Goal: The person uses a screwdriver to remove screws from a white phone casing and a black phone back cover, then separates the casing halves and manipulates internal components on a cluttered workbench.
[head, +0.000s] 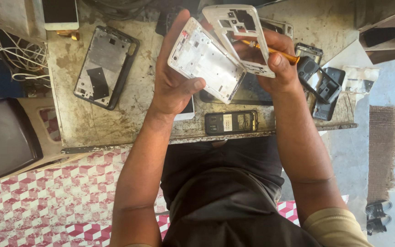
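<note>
Gripping a white phone chassis between thumb and curled fingers, the left hand is holding it tilted above the worn, stained workbench, the thumb pressing along its lower edge. Just beside it, the right hand is pinching a white phone frame with open cut-outs, and the same hand is also clasping an orange-handled screwdriver that is lying across its fingers, the handle end sticking out to the right. Both white parts are sitting close together, their near edges overlapping or touching in the middle; which one is in front is hard to tell. On the bench to the left, a dark phone body with a grey metal inner plate is lying face up, well apart from the hands. A small black handset with its back open is resting at the near edge of the bench, below the hands. To the right, several dark phone shells are piled together. A white phone is lying at the top left, near a tangle of pale cables.
</note>
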{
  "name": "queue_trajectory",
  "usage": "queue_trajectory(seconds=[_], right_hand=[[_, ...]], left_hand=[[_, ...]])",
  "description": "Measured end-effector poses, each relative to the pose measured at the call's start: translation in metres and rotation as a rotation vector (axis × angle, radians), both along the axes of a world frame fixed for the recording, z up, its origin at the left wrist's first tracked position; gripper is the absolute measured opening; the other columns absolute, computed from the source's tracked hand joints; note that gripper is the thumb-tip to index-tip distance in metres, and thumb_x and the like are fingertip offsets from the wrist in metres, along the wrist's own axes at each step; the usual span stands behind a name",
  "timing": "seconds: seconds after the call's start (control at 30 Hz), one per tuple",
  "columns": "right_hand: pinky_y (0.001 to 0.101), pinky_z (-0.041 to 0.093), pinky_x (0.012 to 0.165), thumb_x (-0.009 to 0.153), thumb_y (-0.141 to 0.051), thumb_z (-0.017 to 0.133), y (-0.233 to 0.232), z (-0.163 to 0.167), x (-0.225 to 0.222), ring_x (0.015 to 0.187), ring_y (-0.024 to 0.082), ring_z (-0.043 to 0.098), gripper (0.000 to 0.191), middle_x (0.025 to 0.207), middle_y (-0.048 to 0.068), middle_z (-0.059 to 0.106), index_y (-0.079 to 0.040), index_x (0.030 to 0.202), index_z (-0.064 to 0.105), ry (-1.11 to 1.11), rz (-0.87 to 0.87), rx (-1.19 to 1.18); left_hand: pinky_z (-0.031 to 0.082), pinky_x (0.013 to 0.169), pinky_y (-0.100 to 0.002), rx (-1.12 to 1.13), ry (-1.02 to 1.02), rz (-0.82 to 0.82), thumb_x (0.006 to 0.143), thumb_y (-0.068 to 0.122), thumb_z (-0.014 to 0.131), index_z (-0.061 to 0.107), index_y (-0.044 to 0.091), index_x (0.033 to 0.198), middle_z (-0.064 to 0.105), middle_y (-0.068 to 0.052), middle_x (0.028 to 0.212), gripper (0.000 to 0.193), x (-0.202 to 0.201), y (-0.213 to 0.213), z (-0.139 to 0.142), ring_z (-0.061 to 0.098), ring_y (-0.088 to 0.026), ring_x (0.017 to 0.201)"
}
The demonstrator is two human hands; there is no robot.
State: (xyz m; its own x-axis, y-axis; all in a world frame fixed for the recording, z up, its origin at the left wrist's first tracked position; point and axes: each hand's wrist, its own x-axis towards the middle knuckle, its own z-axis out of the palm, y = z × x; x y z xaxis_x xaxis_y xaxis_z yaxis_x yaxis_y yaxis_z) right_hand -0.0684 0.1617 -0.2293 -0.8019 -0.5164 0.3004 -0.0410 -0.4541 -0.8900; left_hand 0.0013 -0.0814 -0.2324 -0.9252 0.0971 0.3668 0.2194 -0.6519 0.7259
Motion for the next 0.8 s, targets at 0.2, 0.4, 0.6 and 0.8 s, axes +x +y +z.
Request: queue_trajectory(seconds=[0.2, 0.4, 0.6, 0.8], right_hand=[[0.0371, 0.061, 0.101, 0.092, -0.047, 0.083, -0.003, 0.006, -0.002, 0.106, 0.026, 0.074, 0.076, 0.123, 0.021, 0.072, 0.007, 0.140, 0.061, 0.122, -0.029, 0.063], [0.0351, 0.057, 0.106, 0.087, -0.040, 0.091, -0.008, 0.027, 0.004, 0.115, 0.025, 0.071, 0.070, 0.129, 0.018, 0.070, 0.003, 0.134, 0.063, 0.491, -0.189, 0.408], [0.0352, 0.055, 0.086, 0.077, -0.041, 0.095, -0.011, 0.045, 0.007, 0.098, 0.024, 0.073, 0.076, 0.110, 0.014, 0.074, -0.004, 0.137, 0.067, 0.731, -0.293, 0.746], [0.0372, 0.055, 0.088, 0.080, -0.042, 0.093, -0.013, 0.046, 0.007, 0.101, 0.025, 0.072, 0.075, 0.111, 0.013, 0.074, -0.004, 0.138, 0.065, 0.775, -0.274, 0.763]], left_hand=[[0.037, 0.129, -0.040, -0.095, 0.071, 0.053, 0.090, -0.002, 0.086, 0.033, 0.013, 0.165, 0.048, -0.011, 0.154, 0.094, 0.000, 0.001, 0.002, 0.045, -0.019, 0.146], [0.049, 0.128, -0.039, -0.104, 0.075, 0.086, 0.092, -0.005, 0.088, 0.027, 0.014, 0.163, 0.040, -0.013, 0.166, 0.096, 0.000, 0.005, 0.003, 0.042, -0.019, 0.150], [0.051, 0.127, -0.037, -0.231, 0.098, 0.186, 0.089, -0.004, 0.092, 0.030, 0.016, 0.163, 0.043, -0.012, 0.164, 0.098, 0.000, 0.008, 0.004, 0.045, -0.018, 0.147], [0.052, 0.120, -0.037, -0.306, 0.147, 0.243, 0.086, 0.008, 0.095, 0.033, 0.018, 0.161, 0.045, -0.012, 0.162, 0.097, 0.001, 0.011, 0.004, 0.048, -0.019, 0.151]])
